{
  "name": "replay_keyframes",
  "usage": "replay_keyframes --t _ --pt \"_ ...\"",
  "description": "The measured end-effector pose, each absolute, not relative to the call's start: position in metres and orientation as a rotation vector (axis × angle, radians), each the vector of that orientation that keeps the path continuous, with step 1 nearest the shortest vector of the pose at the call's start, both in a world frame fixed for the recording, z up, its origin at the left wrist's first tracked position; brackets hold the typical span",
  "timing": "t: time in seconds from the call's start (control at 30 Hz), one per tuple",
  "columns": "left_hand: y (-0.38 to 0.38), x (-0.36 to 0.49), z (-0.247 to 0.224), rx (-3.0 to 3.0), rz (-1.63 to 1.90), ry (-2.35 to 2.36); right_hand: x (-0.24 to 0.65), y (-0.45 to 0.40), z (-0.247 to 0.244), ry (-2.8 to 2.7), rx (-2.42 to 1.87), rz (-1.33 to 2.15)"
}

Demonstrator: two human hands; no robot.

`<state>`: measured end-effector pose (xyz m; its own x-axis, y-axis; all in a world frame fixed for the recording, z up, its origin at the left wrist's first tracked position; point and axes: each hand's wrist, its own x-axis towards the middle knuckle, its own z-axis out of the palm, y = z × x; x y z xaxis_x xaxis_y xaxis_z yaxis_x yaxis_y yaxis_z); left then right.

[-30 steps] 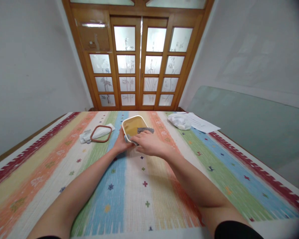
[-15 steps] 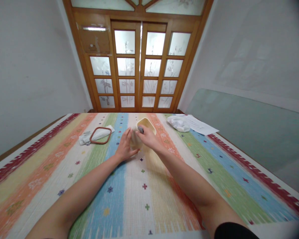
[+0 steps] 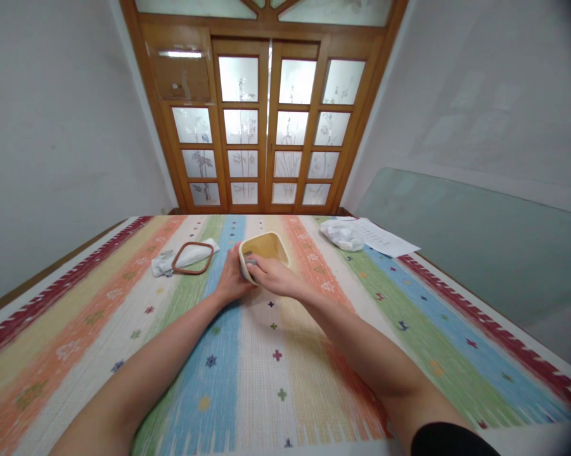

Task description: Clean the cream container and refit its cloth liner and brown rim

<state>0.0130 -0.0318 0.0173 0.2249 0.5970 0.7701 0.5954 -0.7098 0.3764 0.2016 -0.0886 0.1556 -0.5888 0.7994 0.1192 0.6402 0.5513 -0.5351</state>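
A cream-coloured bin [image 3: 270,244] with a rounded-square mouth is tilted toward me over the middle of the striped tablecloth [image 3: 261,354]. Wrapped against its left side is my left hand [image 3: 232,278], its fingers partly hidden behind the wall. My right hand [image 3: 274,276] reaches over the near rim, closed on a small grey cloth [image 3: 251,261] pressed at the bin's near left edge. Most of the cloth is hidden by the fingers.
Left of the bin, a brown rounded-square ring [image 3: 175,261] lies partly over a crumpled white plastic bag [image 3: 162,265]. At the back right are another white bag [image 3: 341,234] and a printed paper sheet [image 3: 384,239]. Wooden glazed doors [image 3: 269,126] stand beyond the table.
The bin has turned and tipped so its mouth faces me more. My left hand has shifted left around its side, and my right hand has moved slightly lower with the cloth.
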Motion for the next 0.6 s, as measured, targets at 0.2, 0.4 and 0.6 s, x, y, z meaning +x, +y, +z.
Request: replay_keyframes --t 0.2,0.4,0.6 --pt "-0.027 0.007 0.021 2.476 1.509 1.092 0.231 -0.102 0.195 -2.852 -1.021 0.524" --pt "-0.035 0.012 0.027 2.664 1.411 0.99 0.228 -0.081 0.171 -3.014 -1.007 0.537" --pt "-0.04 0.016 0.031 2.809 1.313 0.929 0.202 -0.055 0.113 -2.998 -1.053 0.462"
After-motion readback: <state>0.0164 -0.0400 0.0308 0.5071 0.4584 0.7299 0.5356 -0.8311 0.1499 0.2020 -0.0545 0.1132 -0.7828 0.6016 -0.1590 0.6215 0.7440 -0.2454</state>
